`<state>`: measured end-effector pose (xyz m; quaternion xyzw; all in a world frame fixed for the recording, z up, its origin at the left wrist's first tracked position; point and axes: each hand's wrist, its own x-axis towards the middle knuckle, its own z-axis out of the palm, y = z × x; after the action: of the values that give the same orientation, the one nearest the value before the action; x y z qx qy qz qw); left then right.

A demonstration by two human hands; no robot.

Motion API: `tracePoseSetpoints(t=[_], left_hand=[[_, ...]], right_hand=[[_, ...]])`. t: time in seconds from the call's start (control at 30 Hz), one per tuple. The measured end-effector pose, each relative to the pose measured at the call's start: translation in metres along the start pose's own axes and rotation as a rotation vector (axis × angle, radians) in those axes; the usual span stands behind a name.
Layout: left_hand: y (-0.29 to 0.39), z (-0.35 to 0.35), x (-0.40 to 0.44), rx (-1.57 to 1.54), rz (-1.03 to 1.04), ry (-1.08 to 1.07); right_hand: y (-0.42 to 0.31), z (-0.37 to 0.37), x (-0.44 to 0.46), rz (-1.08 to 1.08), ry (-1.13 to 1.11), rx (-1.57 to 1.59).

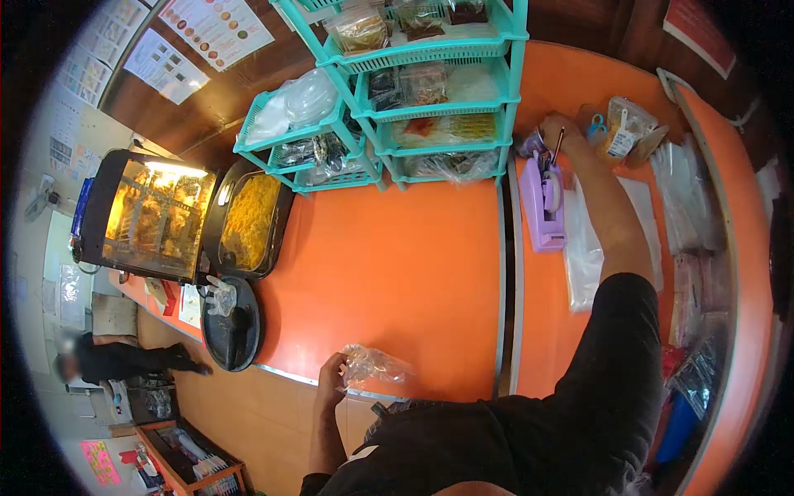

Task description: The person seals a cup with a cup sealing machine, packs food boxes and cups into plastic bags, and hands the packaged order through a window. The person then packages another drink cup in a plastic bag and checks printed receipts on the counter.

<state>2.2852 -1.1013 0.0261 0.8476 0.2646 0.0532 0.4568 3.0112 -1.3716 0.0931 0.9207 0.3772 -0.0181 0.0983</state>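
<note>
My left hand (pixel 332 377) is closed on the edge of a crumpled clear plastic bag (pixel 376 365), over the front edge of the orange counter. My right hand (pixel 562 136) reaches to the back of the right-hand counter, just behind a purple tape dispenser (pixel 542 207). Its fingers are curled beside a small dark, shiny item (pixel 530 144); what they hold is too small to make out. A thin pen-like stick (pixel 560 142) stands upright in front of that hand. Flat clear plastic bags (pixel 585 248) lie under my right forearm.
Turquoise rack shelves (pixel 438 107) with packed goods stand at the back. At left are a lit glass food warmer (pixel 157 217), a black tray of yellow food (pixel 250 219) and a round black tray (pixel 253 331). Blue-handled scissors (pixel 596 125) lie at right. Another person (pixel 124 361) stands far left.
</note>
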Motion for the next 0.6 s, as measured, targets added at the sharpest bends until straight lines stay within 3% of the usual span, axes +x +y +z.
tracePoseSetpoints(t=[0.2,0.33,0.53,0.6], left_hand=[[0.008,0.000,0.002,0.034,-0.112,-0.005],[0.007,0.000,0.001,0.007,-0.036,0.030],[0.021,0.001,0.002,-0.044,-0.158,0.047],[0.016,0.003,0.001,-0.018,-0.148,0.054]], right_hand=[[-0.001,-0.005,-0.013,-0.006,0.104,0.240],[0.000,-0.027,-0.006,-0.053,0.031,0.044],[0.037,-0.016,0.009,-0.142,0.139,-0.024],[0.037,-0.022,0.014,-0.113,0.059,-0.104]])
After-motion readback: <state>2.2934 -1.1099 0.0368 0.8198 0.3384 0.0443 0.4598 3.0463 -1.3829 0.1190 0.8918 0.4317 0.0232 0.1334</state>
